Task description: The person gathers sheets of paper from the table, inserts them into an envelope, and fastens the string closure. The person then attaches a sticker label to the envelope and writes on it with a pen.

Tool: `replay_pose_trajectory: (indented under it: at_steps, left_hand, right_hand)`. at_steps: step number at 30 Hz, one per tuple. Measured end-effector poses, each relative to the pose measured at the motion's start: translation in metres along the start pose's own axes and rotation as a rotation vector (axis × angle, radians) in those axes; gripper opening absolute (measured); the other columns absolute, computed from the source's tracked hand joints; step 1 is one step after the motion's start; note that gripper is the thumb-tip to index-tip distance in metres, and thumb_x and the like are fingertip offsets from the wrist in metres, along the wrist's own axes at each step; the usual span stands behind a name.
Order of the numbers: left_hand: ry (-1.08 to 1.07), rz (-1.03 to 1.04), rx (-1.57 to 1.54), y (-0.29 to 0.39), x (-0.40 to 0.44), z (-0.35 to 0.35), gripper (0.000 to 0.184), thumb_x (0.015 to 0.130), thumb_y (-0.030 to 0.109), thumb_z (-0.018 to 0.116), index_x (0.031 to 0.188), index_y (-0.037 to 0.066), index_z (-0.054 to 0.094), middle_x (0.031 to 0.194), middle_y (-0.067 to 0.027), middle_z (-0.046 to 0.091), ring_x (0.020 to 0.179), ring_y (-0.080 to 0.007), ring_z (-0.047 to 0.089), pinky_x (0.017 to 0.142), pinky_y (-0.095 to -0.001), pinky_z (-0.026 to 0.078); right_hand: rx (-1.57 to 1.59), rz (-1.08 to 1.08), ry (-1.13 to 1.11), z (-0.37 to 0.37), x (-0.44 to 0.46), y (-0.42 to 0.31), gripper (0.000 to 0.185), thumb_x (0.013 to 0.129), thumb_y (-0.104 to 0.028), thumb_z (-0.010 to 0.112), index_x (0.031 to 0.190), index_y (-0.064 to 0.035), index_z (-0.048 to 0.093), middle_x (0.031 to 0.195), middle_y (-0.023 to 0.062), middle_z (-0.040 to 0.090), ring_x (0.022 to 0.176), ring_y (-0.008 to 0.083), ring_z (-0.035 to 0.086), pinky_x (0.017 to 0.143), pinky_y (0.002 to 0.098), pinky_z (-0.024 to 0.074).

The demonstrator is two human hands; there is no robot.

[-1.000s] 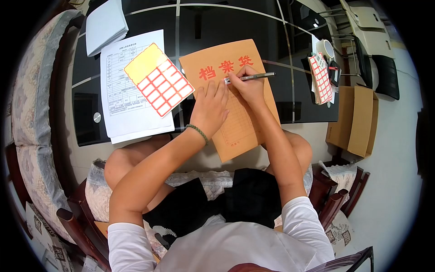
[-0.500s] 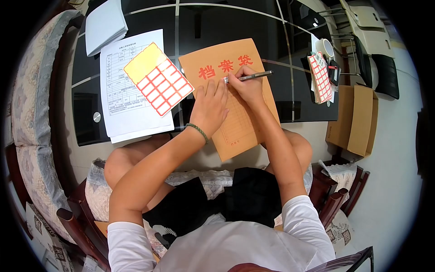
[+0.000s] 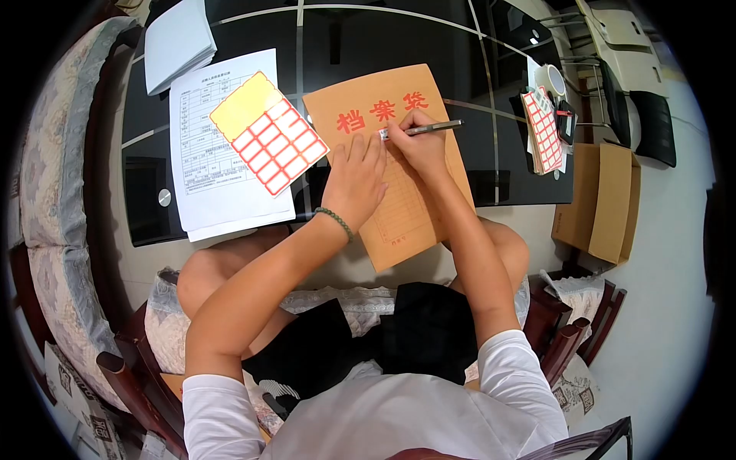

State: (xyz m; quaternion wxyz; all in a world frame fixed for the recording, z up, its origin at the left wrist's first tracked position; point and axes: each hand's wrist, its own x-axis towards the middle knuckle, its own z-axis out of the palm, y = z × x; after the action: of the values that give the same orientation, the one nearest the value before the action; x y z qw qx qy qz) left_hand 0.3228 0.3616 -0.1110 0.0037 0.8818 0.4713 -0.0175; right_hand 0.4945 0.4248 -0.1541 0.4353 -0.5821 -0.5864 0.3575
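Note:
A brown paper envelope (image 3: 418, 207) with large red characters lies at a slant over the table's near edge. My left hand (image 3: 356, 175) rests flat on it, fingers stretched out beside a small white label (image 3: 383, 134). In my right hand (image 3: 419, 146) is a dark pen (image 3: 441, 127), its tip end hidden by my fingers close to the label. Left of the envelope, a sheet of red-bordered labels (image 3: 280, 146) with a yellow part lies on a printed form (image 3: 201, 146).
The black glass table (image 3: 368, 46) also bears a white paper stack (image 3: 178, 42) at the back left. At its right end are a tape roll (image 3: 550, 80) and more red-bordered labels (image 3: 543, 134). A cardboard box (image 3: 594, 203) stands on the floor at the right.
The pen has shifted and tilted very slightly in my right hand. My left hand has stayed in place on the envelope.

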Motion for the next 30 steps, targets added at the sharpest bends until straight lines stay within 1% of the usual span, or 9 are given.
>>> replay_pose_trajectory:
  at_steps: [4, 10, 30]
  left_hand:
    - [-0.010, 0.003, 0.005, -0.0001, 0.0005, -0.0001, 0.072, 0.095, 0.046, 0.059, 0.147, -0.002, 0.047, 0.151, -0.0114, 0.047, 0.133, -0.0301, 0.043, 0.105, -0.0450, 0.038]
    - [-0.004, -0.001, 0.015, 0.0000, 0.0003, 0.0014, 0.071, 0.096, 0.047, 0.058, 0.148, 0.000, 0.047, 0.152, -0.0109, 0.046, 0.133, -0.0299, 0.042, 0.105, -0.0449, 0.037]
    - [-0.011, 0.004, 0.020, -0.0006, 0.0002, 0.0002, 0.071, 0.095, 0.046, 0.059, 0.148, 0.000, 0.047, 0.152, -0.0115, 0.046, 0.134, -0.0303, 0.042, 0.105, -0.0443, 0.038]
  right_hand:
    - [-0.037, -0.014, -0.016, -0.0009, 0.0003, 0.0001, 0.027, 0.083, -0.010, 0.076, 0.067, -0.0026, 0.056, 0.059, 0.0017, 0.058, 0.055, 0.0069, 0.050, 0.051, 0.0262, 0.0388]
    - [0.000, -0.003, 0.034, 0.0002, 0.0008, -0.0029, 0.028, 0.083, -0.011, 0.077, 0.067, -0.0023, 0.056, 0.059, 0.0021, 0.058, 0.056, 0.0069, 0.052, 0.051, 0.0262, 0.0387]
    - [-0.056, -0.051, 0.040, -0.0013, 0.0016, -0.0003, 0.028, 0.082, -0.010, 0.076, 0.066, -0.0009, 0.055, 0.058, 0.0039, 0.056, 0.054, 0.0085, 0.049, 0.051, 0.0278, 0.0380]
